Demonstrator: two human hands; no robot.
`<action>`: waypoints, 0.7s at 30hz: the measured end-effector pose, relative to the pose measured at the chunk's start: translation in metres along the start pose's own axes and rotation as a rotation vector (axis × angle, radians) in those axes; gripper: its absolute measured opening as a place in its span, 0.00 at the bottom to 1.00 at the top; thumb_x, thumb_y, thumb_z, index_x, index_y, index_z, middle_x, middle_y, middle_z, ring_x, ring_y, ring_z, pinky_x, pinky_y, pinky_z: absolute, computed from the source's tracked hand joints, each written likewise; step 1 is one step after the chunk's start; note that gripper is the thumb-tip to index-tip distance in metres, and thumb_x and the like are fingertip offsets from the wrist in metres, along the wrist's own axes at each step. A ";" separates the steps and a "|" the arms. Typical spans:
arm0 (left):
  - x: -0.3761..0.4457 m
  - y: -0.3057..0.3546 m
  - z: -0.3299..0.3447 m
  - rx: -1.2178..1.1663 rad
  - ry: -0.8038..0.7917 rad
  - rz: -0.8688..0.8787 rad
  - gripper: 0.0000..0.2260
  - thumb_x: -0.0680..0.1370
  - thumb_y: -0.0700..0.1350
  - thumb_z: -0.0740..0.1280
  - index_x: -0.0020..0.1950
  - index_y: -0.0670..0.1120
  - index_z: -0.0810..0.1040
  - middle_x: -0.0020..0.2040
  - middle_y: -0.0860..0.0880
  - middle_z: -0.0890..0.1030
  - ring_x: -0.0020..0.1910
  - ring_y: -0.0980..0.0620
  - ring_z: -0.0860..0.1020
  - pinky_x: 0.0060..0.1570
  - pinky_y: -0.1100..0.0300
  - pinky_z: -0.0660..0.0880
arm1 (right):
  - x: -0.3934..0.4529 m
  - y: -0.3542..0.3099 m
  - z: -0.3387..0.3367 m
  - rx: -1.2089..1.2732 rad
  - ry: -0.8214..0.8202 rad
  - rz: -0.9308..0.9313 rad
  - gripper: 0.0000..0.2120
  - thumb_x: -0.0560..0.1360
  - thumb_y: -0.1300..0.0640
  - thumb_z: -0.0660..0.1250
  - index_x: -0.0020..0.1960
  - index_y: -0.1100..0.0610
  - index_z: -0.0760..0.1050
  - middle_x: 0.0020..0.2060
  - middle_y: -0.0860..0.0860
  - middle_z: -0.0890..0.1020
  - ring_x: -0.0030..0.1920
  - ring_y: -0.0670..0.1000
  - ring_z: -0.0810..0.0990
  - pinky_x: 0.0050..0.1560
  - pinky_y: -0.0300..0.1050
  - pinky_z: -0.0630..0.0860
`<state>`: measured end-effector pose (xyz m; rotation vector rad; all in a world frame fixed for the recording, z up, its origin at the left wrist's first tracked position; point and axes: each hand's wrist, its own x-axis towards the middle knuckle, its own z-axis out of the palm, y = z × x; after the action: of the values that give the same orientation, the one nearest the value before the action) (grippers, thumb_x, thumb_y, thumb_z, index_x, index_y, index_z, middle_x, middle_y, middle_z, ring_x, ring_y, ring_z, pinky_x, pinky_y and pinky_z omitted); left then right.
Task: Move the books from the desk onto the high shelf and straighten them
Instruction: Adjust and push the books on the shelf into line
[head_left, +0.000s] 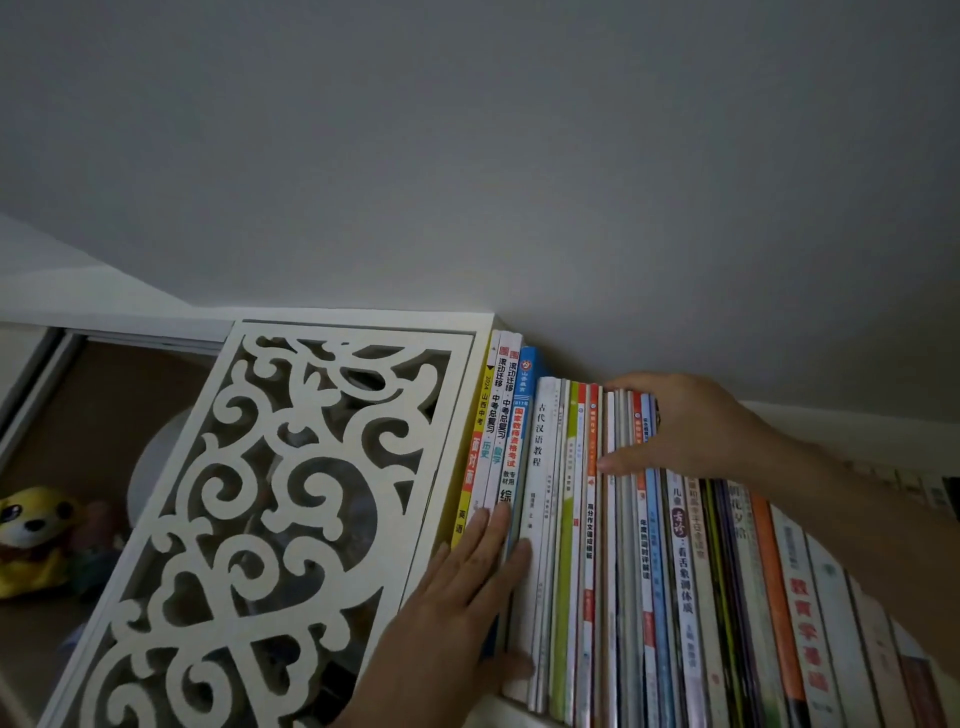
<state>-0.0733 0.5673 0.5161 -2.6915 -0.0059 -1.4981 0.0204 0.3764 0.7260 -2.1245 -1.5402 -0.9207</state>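
A long row of books (680, 561) stands upright on the high shelf, spines towards me. My left hand (457, 597) lies flat with straight fingers against the spines of the leftmost books, near a white book (537, 457) with black characters. My right hand (691, 426) reaches in from the right and grips a bunch of thin books (621, 545) at their top. Its fingers hook over the top edges and its thumb presses on the spines. The books further right lean slightly and my right forearm hides their tops.
A white carved openwork panel (270, 493) closes the shelf unit just left of the books. Behind it and to the left, a yellow plush toy (36, 535) sits in a brown compartment. The grey wall (519, 156) rises right above the books.
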 end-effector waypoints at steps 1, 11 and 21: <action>-0.001 0.000 0.000 -0.009 0.010 0.004 0.38 0.70 0.70 0.50 0.69 0.68 0.27 0.71 0.66 0.26 0.72 0.64 0.28 0.72 0.60 0.38 | 0.000 -0.001 0.000 0.003 0.006 -0.003 0.26 0.63 0.51 0.80 0.57 0.45 0.75 0.43 0.43 0.82 0.42 0.41 0.82 0.43 0.35 0.76; -0.020 -0.005 -0.012 -0.291 -0.101 -0.114 0.51 0.63 0.75 0.60 0.70 0.61 0.28 0.67 0.73 0.24 0.69 0.73 0.31 0.73 0.64 0.45 | 0.001 -0.031 0.003 -0.350 0.007 0.095 0.45 0.64 0.35 0.74 0.74 0.46 0.59 0.70 0.48 0.68 0.69 0.52 0.68 0.68 0.64 0.64; -0.022 -0.009 0.011 -0.307 -0.026 -0.124 0.40 0.65 0.80 0.40 0.66 0.66 0.21 0.70 0.68 0.24 0.72 0.70 0.33 0.70 0.73 0.39 | 0.017 -0.045 0.061 -0.570 0.058 -0.050 0.45 0.74 0.28 0.49 0.78 0.53 0.36 0.78 0.48 0.39 0.78 0.49 0.39 0.74 0.66 0.38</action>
<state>-0.0761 0.5777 0.4926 -3.0002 0.0614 -1.6176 -0.0002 0.4420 0.6897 -2.3996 -1.4243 -1.5767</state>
